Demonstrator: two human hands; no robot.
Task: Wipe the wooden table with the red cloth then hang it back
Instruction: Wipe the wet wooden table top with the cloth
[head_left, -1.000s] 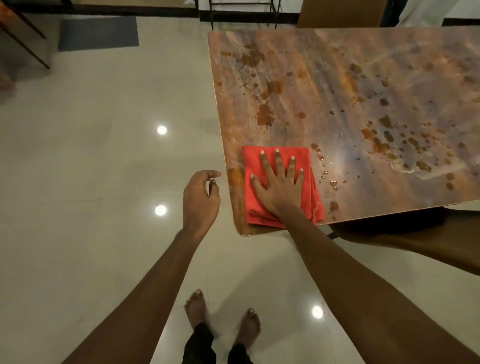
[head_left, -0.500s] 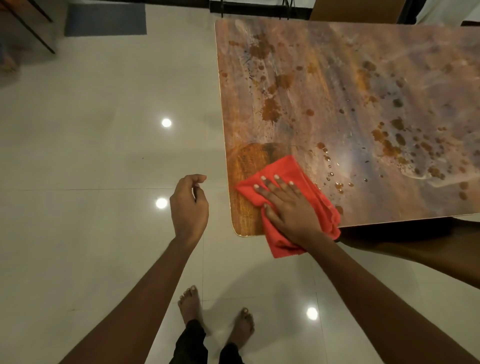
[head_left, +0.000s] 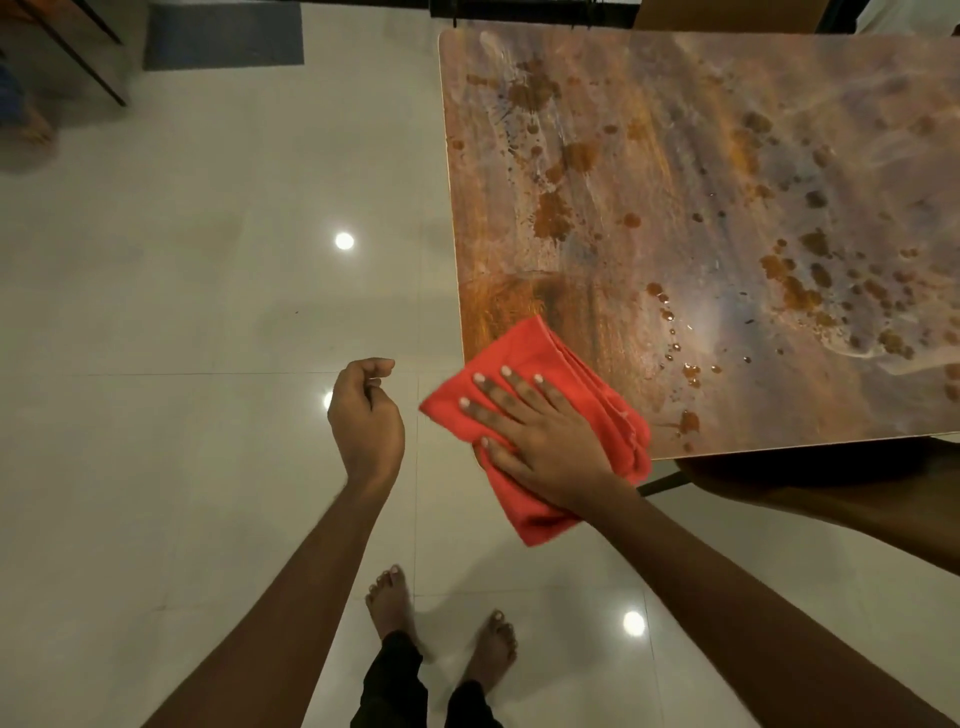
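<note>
The wooden table (head_left: 727, 182) fills the upper right, wet and blotched with brown patches and droplets. The folded red cloth (head_left: 597, 395) lies over the table's near left corner, part of it hanging past the edge. My right hand (head_left: 530, 431) presses flat on the cloth with fingers spread, pointing left. My left hand (head_left: 366, 415) hovers over the floor just left of the corner, fingers loosely curled and holding nothing. A wiped, darker streak shows on the wood just above the cloth.
Glossy white floor tiles (head_left: 182, 338) lie left of the table. My bare feet (head_left: 441, 634) stand below the corner. A dark mat (head_left: 223, 34) and black furniture legs (head_left: 93, 57) sit at the top left. A dark chair seat (head_left: 831, 483) is under the table's near edge.
My right hand has slid the cloth toward me and left, off the near corner, turning it diagonal. A wiped streak appeared where it lay. My left hand drifted slightly.
</note>
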